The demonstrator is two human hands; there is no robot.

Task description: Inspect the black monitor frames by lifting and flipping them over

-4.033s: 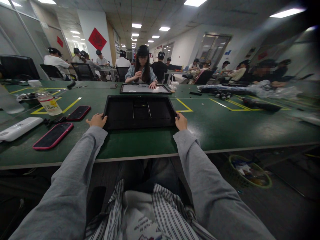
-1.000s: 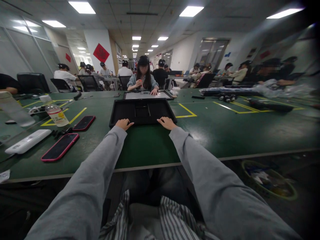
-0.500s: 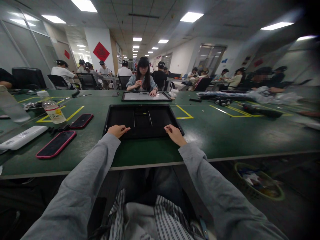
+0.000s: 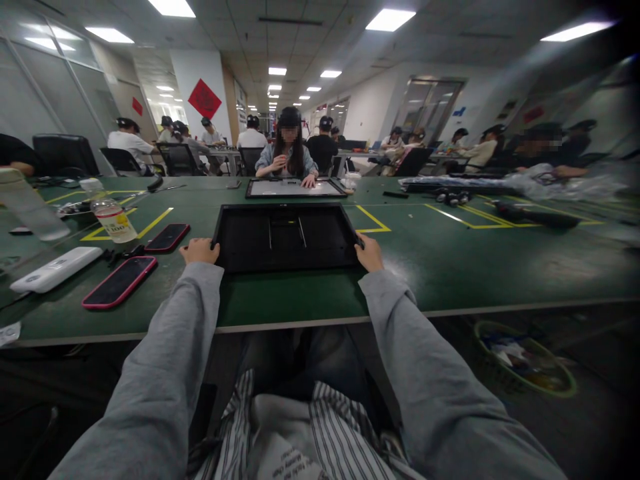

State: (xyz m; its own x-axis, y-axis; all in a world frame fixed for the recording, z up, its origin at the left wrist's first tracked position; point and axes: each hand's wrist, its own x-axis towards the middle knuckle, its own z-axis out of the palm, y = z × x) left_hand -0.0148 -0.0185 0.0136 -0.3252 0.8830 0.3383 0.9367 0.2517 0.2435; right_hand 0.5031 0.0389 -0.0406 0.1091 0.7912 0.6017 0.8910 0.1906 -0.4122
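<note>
A wide black rectangular panel with a raised rim, like a monitor's rear housing [image 4: 245,237], lies in front of me on the green table [image 4: 295,297]. Two thin metallic strips run down its recessed middle. My left hand [image 4: 201,251] is closed on the panel's left edge, thumb near the rim. On the opposite side my right hand [image 4: 369,253] grips the right edge. The fingers under the rim are partly hidden on both sides.
To the left lie two red-edged phones [image 4: 120,282] [image 4: 168,237], a white device [image 4: 57,269] and a drink bottle [image 4: 116,223]. Across the table a person [image 4: 288,150] touches a grey panel [image 4: 267,189]. A basket [image 4: 525,360] stands on the floor at right.
Both hands have moved outward from over the panel's front part to its left and right edges and now grip it. The panel looks slightly shifted, as does the whole view.
</note>
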